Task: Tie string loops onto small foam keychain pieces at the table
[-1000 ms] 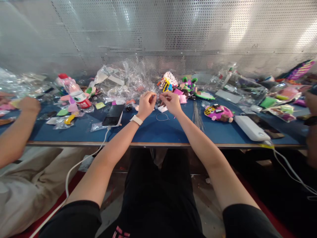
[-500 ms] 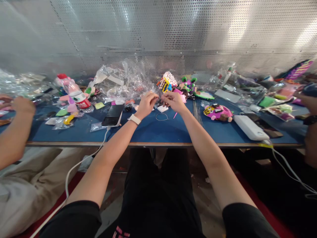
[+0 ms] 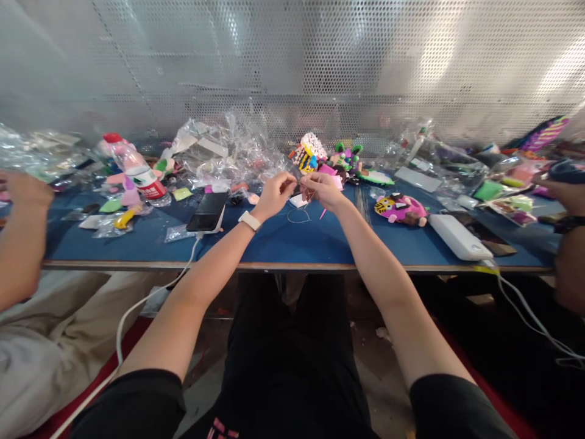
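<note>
My left hand (image 3: pixel 273 194), with a white band on its wrist, and my right hand (image 3: pixel 322 188) meet above the blue tabletop (image 3: pixel 292 241). Both pinch together at the fingertips on something too small to make out. A thin loop of wire or thread (image 3: pixel 298 214) lies on the table just below them, beside a small white piece (image 3: pixel 300 200). A black phone (image 3: pixel 209 212) lies left of my left hand, with a white cable running off the table edge.
Crumpled clear bags (image 3: pixel 228 152), colourful foam toy pieces (image 3: pixel 315 153), a pink toy face (image 3: pixel 402 208), a white power bank (image 3: pixel 457 236) and a bottle (image 3: pixel 139 171) litter the table. Another person's arm (image 3: pixel 21 231) is at the left; another person's arm (image 3: pixel 569 201) at the right.
My two hands have drawn closer, fingertips now nearly touching, and shifted slightly right. The arm of the person at the left has moved further left.
</note>
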### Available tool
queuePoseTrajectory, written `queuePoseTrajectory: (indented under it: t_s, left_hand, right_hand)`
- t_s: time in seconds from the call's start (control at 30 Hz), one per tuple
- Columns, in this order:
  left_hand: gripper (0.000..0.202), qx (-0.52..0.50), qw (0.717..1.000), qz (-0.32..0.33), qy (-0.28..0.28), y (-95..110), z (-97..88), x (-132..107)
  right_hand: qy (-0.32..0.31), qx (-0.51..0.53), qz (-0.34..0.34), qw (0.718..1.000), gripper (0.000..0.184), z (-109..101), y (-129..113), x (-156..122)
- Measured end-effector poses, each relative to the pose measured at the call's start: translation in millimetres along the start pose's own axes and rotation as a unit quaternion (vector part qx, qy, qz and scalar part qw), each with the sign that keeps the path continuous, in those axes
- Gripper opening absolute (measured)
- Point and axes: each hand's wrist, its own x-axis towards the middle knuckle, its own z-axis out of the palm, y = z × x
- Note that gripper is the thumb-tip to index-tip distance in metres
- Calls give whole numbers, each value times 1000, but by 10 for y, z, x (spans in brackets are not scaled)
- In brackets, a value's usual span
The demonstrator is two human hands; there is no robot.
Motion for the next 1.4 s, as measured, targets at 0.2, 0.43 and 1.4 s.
queuePoseTrajectory:
  t_s: [0.2,0.43,1.4]
  left_hand:
    - [36,-270,940,-208,-34,-100,133,18]
    - [42,-342,898,-274,-42,-123,106,25]
    - [60,-173,981,-81,41,-145,46,32]
  right_hand:
    - [77,-131,-84,985,44,114,54,27]
    - [77,-147,-92,982,40,132,94,35]
    - [47,-69,-94,992,46,105,9,22]
